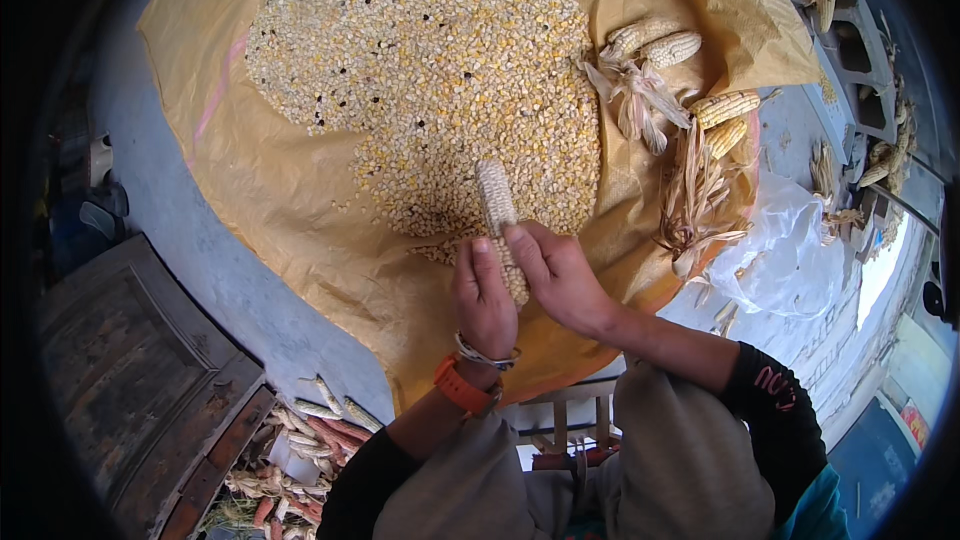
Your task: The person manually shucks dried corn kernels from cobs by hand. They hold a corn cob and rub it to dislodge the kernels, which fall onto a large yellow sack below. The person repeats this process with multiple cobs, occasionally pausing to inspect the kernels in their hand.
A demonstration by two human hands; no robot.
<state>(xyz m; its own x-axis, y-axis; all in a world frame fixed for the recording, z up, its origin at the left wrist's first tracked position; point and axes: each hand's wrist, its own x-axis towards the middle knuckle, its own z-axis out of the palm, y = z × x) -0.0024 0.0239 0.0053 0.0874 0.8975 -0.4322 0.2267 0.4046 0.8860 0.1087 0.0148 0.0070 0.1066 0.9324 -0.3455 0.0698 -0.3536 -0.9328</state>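
My left hand and my right hand both grip one ear of corn, with the thumbs pressed on its middle. The far half of that ear is bare, pale cob; kernels still cover the near half. Beneath and beyond it spreads a wide heap of loose corn kernels, whitish and yellow with a few dark ones, on a tan woven plastic sheet. To the right on the sheet lie pale ears with husks pulled back and yellowish ears with dry husks.
Bare cobs, some reddish, and husks lie on the floor at lower left beside a dark wooden panel. A clear plastic bag rests right of the sheet. Concrete blocks and more ears stand at the upper right.
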